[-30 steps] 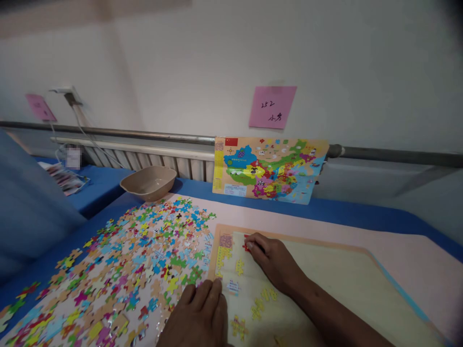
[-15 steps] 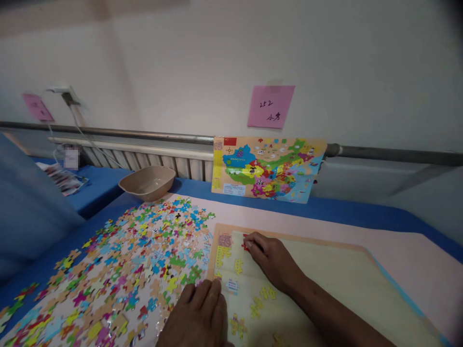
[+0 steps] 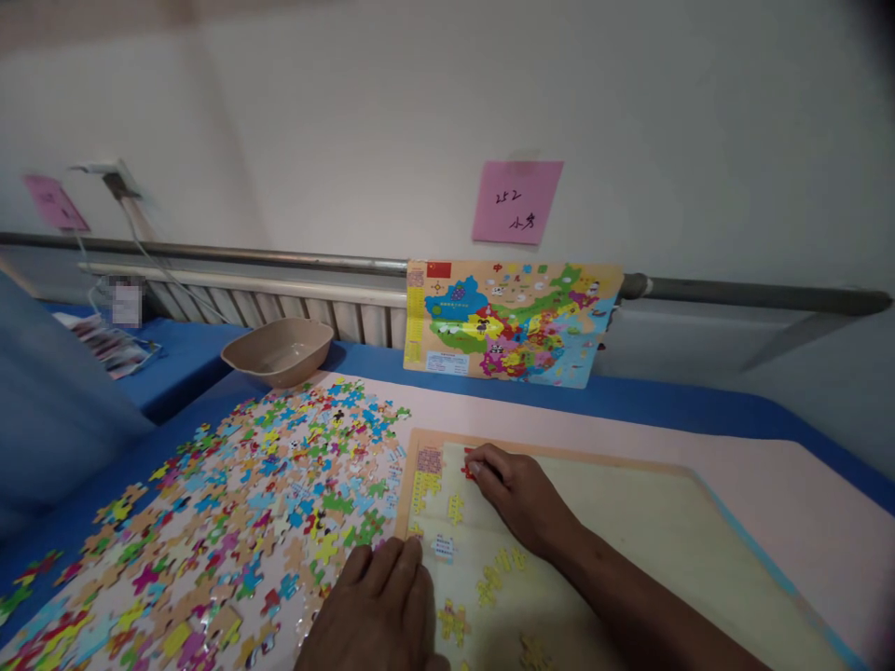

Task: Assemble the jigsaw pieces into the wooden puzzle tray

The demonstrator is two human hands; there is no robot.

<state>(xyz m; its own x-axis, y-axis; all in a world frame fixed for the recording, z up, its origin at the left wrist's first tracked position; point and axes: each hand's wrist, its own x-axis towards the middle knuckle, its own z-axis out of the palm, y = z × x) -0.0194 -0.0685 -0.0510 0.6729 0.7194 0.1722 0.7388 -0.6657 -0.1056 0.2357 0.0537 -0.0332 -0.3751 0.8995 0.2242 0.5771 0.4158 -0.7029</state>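
My right hand (image 3: 521, 489) is closed in a pinch on a red jigsaw puzzle piece (image 3: 467, 471) near the top left of the puzzle board (image 3: 629, 531). The fingers hide part of that piece. Palm down, my left hand (image 3: 381, 596) lies on the board's left edge, fingers stretched out and holding nothing. Between the hands, several yellow puzzle pieces (image 3: 491, 585) and a pale blue piece with writing (image 3: 443, 547) lie apart on the cream board. Joined pieces (image 3: 429, 459) fill its upper left corner.
Loose puzzle pieces (image 3: 238, 522) spread widely left of the board. Behind them stands a beige basin (image 3: 280, 352). A colourful map picture (image 3: 514, 321) leans against the rail (image 3: 300, 256) along the wall. A pink note (image 3: 517, 202) hangs above it. Blue cloth (image 3: 56, 401) is at far left.
The whole view has shifted slightly, so everything sits a little further left. Both hands keep nearly the same places on the board, the right still pinching the red piece.
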